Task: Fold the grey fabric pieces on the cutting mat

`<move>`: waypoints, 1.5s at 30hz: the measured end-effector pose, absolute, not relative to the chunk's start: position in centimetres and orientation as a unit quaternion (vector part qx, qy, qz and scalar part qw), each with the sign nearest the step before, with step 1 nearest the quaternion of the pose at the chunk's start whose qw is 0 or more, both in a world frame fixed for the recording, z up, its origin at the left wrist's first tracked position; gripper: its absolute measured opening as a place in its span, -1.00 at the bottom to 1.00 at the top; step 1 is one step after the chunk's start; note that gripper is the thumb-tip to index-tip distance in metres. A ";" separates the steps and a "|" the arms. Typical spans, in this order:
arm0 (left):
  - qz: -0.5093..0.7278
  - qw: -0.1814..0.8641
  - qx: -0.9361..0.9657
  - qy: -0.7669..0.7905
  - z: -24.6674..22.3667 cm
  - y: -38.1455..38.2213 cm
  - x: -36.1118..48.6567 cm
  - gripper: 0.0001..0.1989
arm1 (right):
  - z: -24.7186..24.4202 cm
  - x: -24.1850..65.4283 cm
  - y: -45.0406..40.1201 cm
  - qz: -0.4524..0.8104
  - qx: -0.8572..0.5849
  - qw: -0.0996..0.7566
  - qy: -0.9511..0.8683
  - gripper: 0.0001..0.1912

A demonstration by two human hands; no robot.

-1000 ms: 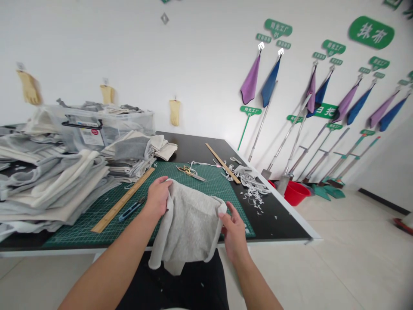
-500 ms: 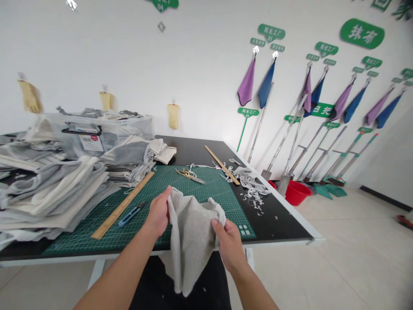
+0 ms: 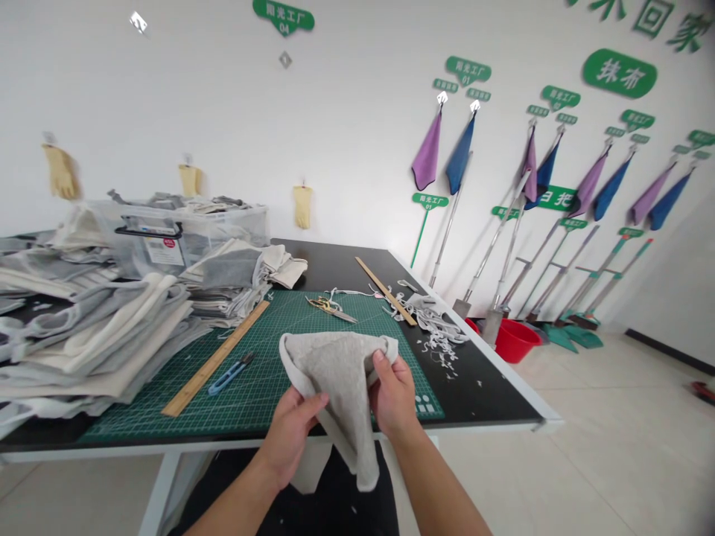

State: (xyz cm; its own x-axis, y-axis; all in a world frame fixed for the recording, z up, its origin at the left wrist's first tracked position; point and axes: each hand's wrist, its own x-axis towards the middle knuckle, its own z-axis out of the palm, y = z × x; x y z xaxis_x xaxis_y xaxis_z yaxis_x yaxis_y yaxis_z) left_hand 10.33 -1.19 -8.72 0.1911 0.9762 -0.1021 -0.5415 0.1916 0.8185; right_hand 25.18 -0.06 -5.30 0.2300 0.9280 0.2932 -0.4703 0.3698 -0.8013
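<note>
A grey cloth piece (image 3: 343,372) with a rolled edge hangs between my hands over the table's front edge. My left hand (image 3: 293,432) grips its left side low down, thumb on top. My right hand (image 3: 394,391) pinches its upper right corner, where the edge curls over. Beneath and beyond lies a green cutting mat (image 3: 290,320). On the mat are gold-handled scissors (image 3: 332,307), a blue utility knife (image 3: 230,374) and a wooden ruler (image 3: 217,357).
Stacked grey and white cloth (image 3: 112,342) fills the table's left side, beside a clear plastic box (image 3: 223,223) of cloth. Another wooden ruler (image 3: 385,290) and a heap of scraps (image 3: 433,320) lie right. A red bucket (image 3: 517,340) stands on the floor.
My left hand has moved down from the cloth's upper left corner to its lower left side. The cloth's top edge now spreads wider and flatter. The view has tilted slightly upward.
</note>
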 end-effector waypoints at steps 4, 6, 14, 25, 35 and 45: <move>0.582 0.645 0.305 0.391 -9.0 -0.3 9.9 -0.56 | -5.2 25.9 -0.1 0.464 -0.307 0.716 -0.422 -0.78; 0.603 0.618 0.303 0.403 -8.8 0.1 9.5 -0.55 | -5.1 26.4 -0.2 0.458 -0.318 0.698 -0.449 -0.77; 0.670 0.465 0.384 0.433 -7.3 1.1 6.5 -0.62 | -4.0 29.7 -1.3 0.414 -0.367 0.607 -0.570 -0.79; 0.730 0.280 0.453 0.428 -5.2 0.0 5.3 -0.68 | -2.7 30.5 -3.5 0.169 -0.373 0.590 -0.696 -0.84; 0.718 0.459 0.400 0.336 -5.4 -0.9 5.8 -0.73 | -4.4 29.9 -2.9 0.395 -0.341 0.707 -0.477 -0.76; 0.653 0.441 0.410 0.459 -5.0 0.4 5.9 -0.62 | -4.4 30.2 -2.4 0.389 -0.393 0.731 -0.401 -0.67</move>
